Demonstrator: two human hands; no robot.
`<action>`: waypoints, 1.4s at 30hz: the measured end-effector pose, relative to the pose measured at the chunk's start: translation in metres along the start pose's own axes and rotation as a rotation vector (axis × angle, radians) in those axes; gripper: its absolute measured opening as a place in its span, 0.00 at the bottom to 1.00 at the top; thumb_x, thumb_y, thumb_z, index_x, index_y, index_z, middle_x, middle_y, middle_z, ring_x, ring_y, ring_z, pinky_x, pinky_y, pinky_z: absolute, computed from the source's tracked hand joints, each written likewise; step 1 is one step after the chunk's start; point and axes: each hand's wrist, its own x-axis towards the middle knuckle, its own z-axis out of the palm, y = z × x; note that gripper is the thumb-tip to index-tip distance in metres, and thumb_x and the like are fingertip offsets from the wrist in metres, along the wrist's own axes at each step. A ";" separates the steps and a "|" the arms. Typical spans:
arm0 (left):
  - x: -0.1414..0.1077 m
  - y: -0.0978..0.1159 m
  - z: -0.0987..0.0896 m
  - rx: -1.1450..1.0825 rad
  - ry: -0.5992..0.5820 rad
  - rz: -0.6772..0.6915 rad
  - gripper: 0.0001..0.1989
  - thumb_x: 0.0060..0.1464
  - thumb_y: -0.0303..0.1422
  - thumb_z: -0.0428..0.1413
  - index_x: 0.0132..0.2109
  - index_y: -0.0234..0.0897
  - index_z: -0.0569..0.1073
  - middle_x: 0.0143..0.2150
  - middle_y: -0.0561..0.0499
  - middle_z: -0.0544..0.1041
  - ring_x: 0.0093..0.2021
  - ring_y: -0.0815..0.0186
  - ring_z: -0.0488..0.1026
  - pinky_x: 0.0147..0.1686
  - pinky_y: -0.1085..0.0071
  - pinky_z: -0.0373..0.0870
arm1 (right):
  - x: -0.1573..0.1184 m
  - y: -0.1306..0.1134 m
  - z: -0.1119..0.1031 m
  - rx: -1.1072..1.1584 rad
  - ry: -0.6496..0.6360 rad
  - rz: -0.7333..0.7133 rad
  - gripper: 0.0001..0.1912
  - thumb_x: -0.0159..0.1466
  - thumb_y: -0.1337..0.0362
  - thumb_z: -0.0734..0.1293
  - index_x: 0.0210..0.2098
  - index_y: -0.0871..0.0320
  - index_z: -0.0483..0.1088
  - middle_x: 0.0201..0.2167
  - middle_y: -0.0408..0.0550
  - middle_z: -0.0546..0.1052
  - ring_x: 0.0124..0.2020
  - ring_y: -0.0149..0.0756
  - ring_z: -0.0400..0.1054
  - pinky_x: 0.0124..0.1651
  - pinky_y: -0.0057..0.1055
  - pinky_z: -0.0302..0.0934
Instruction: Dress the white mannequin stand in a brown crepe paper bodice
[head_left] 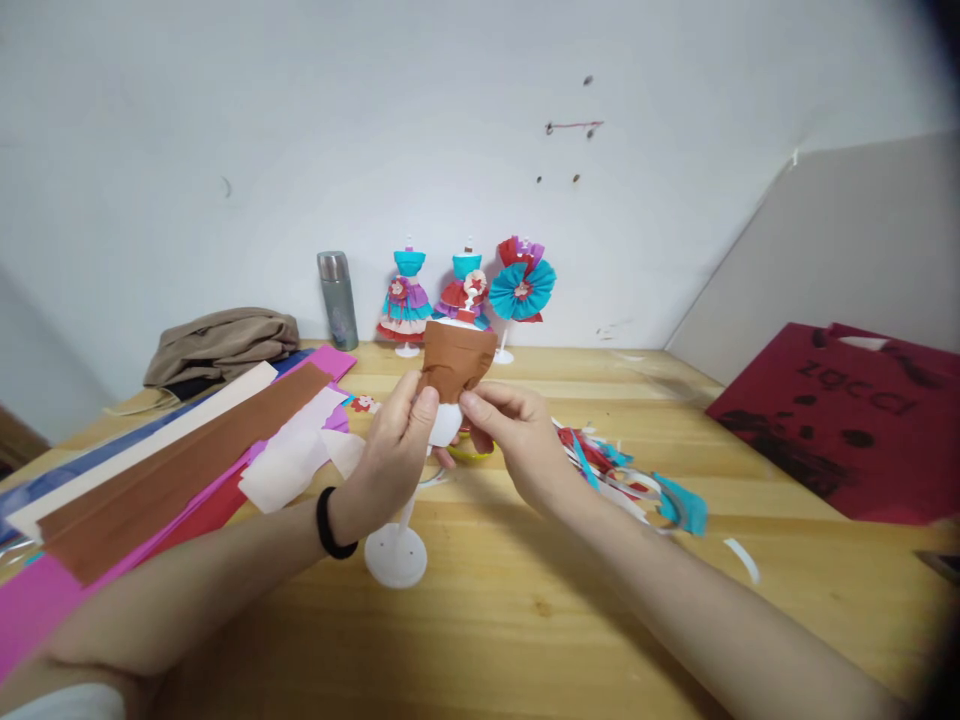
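Observation:
A small white dress form (445, 426) is held up off the table in front of me, tilted, its round base (395, 556) nearest my body. Brown crepe paper (457, 352) wraps its chest, and a reddish band circles its neck. My left hand (397, 430) grips the form's left side, thumb pressed at the waist. On the other side my right hand (514, 425) pinches the paper's lower edge at the waist between thumb and fingers. Part of the stand is hidden behind my left hand.
Three dressed forms, one with a blue rosette (523, 290), stand by the wall beside a thermos (337, 302). Coloured paper strips (187, 460) and a brown cloth (225, 345) lie left. Paper scraps (600, 455), a tape roll (671, 505) and a red bag (847, 425) are right.

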 end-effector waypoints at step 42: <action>0.008 0.009 -0.001 -0.084 0.021 -0.169 0.15 0.57 0.43 0.54 0.29 0.37 0.68 0.22 0.52 0.72 0.20 0.68 0.71 0.17 0.75 0.69 | 0.003 0.018 0.000 0.271 -0.097 0.202 0.18 0.51 0.53 0.76 0.30 0.60 0.71 0.20 0.40 0.73 0.15 0.22 0.60 0.20 0.22 0.49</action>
